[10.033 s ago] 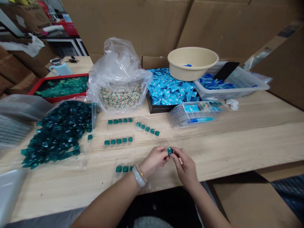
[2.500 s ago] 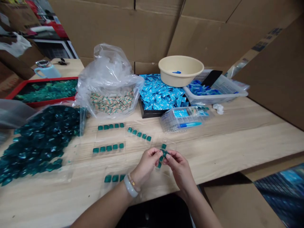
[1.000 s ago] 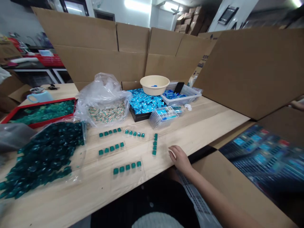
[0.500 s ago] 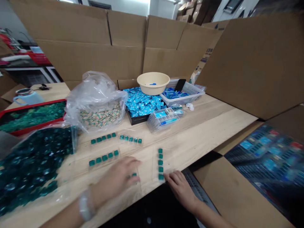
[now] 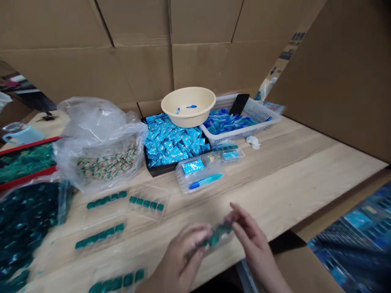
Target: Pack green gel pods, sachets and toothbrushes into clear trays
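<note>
A brown cardboard wall (image 5: pixel 201 67) stood behind the pale, wood-grained desk (image 5: pixel 299 175). Over its near part I held a clear plastic tray (image 5: pixel 225 237) with a row of glossy green cubes (image 5: pixel 215 238), too blurred to count. My left hand (image 5: pixel 180 256) had its fingers clamped on one end; my right hand (image 5: pixel 255 242) pinched the other between thumb and fingers.

To my left lay four other trays (image 5: pixel 156 193), each with five green cubes in line. Beyond, a clear box (image 5: pixel 183 185) held a blue packet (image 5: pixel 193 166) and a pointed blue pen (image 5: pixel 205 181). A black box (image 5: pixel 159 169) was heaped with crinkly blue sachets (image 5: pixel 174 142); a smooth cream basin (image 5: pixel 188 119) sat above it, two small blue things inside. The slotted white basket (image 5: pixel 241 134) held blue pens (image 5: pixel 222 123). A filmy, crumpled bag (image 5: pixel 88 118) held small striped pieces (image 5: pixel 106 165). On the far left were a red-rimmed bin (image 5: pixel 45 171) of green bits (image 5: pixel 27 162) and a heap of shiny dark lumps (image 5: pixel 26 221).
</note>
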The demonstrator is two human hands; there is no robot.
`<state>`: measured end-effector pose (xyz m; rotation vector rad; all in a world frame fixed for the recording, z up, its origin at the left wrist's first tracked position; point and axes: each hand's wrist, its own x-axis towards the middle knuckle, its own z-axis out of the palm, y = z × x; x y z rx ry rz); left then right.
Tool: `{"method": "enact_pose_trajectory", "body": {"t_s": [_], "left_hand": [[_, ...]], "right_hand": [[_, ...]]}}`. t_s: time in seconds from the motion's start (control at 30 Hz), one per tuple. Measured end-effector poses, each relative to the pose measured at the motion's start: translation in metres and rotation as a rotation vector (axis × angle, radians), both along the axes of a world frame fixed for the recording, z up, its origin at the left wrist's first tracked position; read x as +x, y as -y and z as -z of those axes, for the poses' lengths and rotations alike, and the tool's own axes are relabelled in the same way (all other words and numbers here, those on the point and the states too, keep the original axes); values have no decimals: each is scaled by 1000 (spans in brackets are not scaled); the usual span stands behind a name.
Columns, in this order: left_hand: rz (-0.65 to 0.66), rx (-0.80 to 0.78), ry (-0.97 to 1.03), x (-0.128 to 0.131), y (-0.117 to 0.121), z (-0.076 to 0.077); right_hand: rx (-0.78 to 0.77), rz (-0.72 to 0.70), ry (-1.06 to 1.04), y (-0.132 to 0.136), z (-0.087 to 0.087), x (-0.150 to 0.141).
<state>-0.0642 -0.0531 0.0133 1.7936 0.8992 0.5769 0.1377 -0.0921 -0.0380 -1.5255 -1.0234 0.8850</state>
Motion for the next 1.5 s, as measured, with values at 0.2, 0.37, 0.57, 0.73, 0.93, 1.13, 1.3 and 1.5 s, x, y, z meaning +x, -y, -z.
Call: {"method": "enact_pose_trajectory", "body": {"t_s": [0.2,0.37,0.57,0.73,0.93,1.13,1.3,1.5], "left_hand": [[-589,112,79,48,-73,-8],[-740,304,-267,48,-107,36],[-702,346,-324,49,-103,42],[-738,371,-33,55,-94,36],[-549,10,296,54,-56,20],[-531,-319,228,52,15,76],[-513,-119,-125,29,33,102],[-472,387,-727,-43,-5,81]], "right_hand": [[117,7,-21,-121,-31,30],[79,-52,411,-179,2,45],[117,-65,462,-173,25,44],[229,7,78,-160,13,38],[229,-59,-356,-117,-17,52],[-181,-270,-477,-50,20,60],[-211,-203,-67,-37,77,62],[7,-49,737,-42,70,39]]}}
